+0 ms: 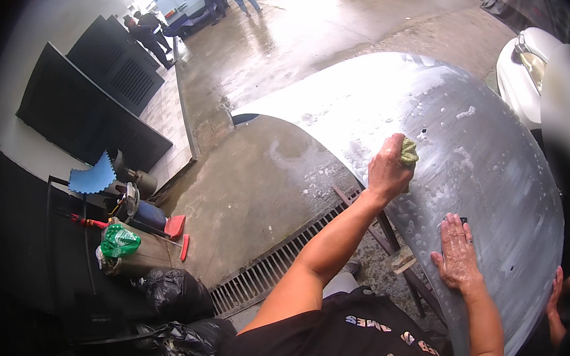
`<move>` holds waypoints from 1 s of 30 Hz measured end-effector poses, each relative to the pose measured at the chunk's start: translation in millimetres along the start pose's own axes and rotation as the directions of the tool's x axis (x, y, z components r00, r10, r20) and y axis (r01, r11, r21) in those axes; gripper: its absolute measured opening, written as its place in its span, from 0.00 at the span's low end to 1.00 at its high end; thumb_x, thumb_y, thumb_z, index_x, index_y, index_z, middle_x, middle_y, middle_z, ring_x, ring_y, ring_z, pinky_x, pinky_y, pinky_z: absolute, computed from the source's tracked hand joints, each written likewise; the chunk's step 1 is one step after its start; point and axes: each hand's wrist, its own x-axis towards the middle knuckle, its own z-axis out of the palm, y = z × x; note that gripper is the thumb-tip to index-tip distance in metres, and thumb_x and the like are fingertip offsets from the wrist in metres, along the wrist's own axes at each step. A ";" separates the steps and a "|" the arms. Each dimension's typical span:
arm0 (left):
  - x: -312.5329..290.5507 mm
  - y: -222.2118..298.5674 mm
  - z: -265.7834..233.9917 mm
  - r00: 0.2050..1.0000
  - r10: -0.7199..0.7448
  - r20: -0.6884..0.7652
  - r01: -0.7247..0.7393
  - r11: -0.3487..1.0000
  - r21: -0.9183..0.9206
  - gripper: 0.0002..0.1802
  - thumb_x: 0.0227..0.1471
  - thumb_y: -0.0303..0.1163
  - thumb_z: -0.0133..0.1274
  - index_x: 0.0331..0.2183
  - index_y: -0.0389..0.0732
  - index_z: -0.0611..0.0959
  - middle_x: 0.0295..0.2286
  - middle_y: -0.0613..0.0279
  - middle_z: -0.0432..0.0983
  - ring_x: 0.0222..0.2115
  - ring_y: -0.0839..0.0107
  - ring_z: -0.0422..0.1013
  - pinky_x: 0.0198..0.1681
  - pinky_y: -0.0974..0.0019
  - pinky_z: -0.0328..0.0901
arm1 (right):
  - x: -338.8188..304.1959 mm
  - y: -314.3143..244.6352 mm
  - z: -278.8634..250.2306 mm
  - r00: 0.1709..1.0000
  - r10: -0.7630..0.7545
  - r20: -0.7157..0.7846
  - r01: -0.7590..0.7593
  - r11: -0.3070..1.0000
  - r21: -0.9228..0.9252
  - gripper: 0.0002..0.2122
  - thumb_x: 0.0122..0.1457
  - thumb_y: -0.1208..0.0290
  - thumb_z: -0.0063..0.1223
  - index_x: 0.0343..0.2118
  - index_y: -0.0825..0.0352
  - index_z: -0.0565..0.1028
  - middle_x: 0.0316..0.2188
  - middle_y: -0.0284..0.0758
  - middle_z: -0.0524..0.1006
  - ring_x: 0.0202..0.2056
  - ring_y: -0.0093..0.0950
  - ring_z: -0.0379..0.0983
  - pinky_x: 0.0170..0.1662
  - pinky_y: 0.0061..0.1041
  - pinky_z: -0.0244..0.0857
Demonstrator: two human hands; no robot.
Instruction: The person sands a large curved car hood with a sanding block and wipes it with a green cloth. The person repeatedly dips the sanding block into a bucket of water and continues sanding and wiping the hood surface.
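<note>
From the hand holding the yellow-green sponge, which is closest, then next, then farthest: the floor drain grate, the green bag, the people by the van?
From the left hand, gripping the sponge:
1. Drain grate, on the floor below and to its left.
2. Green bag, far left, on a bin.
3. People by the van, top left, across the wet yard.

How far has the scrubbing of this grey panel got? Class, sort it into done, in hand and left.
Done: the grey panel is wet, with suds scattered across it. In hand: the left hand presses a yellow-green sponge on it while the right hand steadies it. Left: the suds are not rinsed off.
</note>
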 end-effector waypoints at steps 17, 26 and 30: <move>56.8 -139.7 -29.7 0.981 0.043 -0.190 -0.033 0.998 0.052 0.35 0.43 0.21 0.68 0.55 0.38 0.76 0.47 0.51 0.75 0.51 0.50 0.70 0.57 0.49 0.65 | 99.4 -18.6 -13.6 0.997 0.008 -0.074 -0.011 0.999 -0.053 0.36 0.73 0.46 0.40 0.74 0.68 0.53 0.76 0.45 0.51 0.77 0.41 0.41 0.78 0.48 0.35; 57.8 -152.4 -31.1 0.973 -0.018 -0.229 -0.008 0.994 -0.112 0.34 0.43 0.18 0.65 0.54 0.38 0.77 0.46 0.51 0.75 0.49 0.52 0.71 0.55 0.51 0.66 | 209.4 -36.1 -21.8 0.978 0.150 -0.146 -0.155 0.988 -0.026 0.34 0.76 0.47 0.32 0.76 0.67 0.48 0.78 0.44 0.46 0.78 0.40 0.36 0.79 0.45 0.32; 56.3 -152.5 -29.0 0.976 0.014 -0.217 -0.038 0.993 -0.110 0.34 0.43 0.17 0.64 0.55 0.37 0.77 0.47 0.52 0.75 0.49 0.54 0.72 0.55 0.53 0.67 | 133.8 -64.4 -16.0 0.981 0.192 -0.003 -0.192 0.981 0.021 0.34 0.76 0.47 0.30 0.75 0.68 0.51 0.77 0.43 0.47 0.78 0.39 0.38 0.79 0.45 0.34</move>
